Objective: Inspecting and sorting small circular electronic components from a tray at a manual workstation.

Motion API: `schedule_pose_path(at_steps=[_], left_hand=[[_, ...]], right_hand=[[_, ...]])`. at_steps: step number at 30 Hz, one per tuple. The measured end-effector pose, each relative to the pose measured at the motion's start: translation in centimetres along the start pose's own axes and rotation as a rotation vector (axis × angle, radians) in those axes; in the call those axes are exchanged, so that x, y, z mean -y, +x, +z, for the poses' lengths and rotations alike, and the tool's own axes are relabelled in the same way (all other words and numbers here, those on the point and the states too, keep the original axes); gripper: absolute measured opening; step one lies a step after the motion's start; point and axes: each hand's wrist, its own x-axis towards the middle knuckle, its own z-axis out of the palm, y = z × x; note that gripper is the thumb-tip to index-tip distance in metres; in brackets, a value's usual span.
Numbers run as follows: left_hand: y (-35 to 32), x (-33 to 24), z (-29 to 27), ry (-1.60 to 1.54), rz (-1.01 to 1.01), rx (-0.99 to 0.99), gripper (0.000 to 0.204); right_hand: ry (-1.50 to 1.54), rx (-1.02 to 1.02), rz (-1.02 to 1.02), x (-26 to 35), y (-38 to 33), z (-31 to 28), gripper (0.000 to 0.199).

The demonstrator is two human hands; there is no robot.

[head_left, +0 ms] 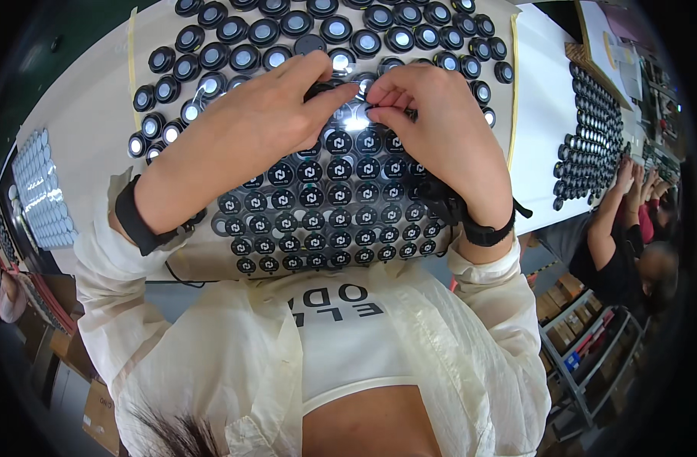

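A clear glossy sheet (341, 194) bears rows of round black stickers with a white emblem, lying in front of me over the near part of the table. My left hand (283, 99) is at its far edge, thumb stretched across the shiny film and fingers curled beside a black disc, closed on the film as far as I can see. My right hand (436, 103) pinches thumb and forefinger together at the same edge; what lies between the tips is too small to make out. Just beyond both hands stand round black caps (335, 29) with pale silvery centres.
Yellow tape (514, 84) runs down the right of the work surface. White round pieces (42, 190) lie in rows at the far left. More black caps (588, 129) cover a white table on the right, where a co-worker's arms (611, 206) reach in. Boxes (562, 305) fill a rack below.
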Motion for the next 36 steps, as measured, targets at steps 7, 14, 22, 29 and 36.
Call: schedule_pose_path(at_steps=[7, 14, 22, 29, 36], left_hand=[[0.6, -1.2, 0.4, 0.148, -0.024, -0.021, 0.051], [0.7, -0.2, -0.9, -0.145, -0.082, 0.035, 0.040], [0.1, -0.8, -2.3, -1.328, -0.300, 0.010, 0.035], [0.3, -2.4, -1.2, -1.251, -0.273, -0.179, 0.047], [0.3, -3.1, -1.1, -1.119, -0.367, -0.291, 0.047]], right_hand=[[0.016, 0.056, -0.025, 0.2, 0.3, -1.0, 0.014], [0.241, -0.030, -0.092, 2.4, -2.3, -2.9, 0.015], [0.754, -0.114, -0.122, 2.1, -2.8, -1.9, 0.016], [0.992, -0.186, 0.003, 2.3, -2.2, -0.5, 0.018], [0.856, -0.301, -0.051, 2.1, -1.9, 0.0, 0.018]])
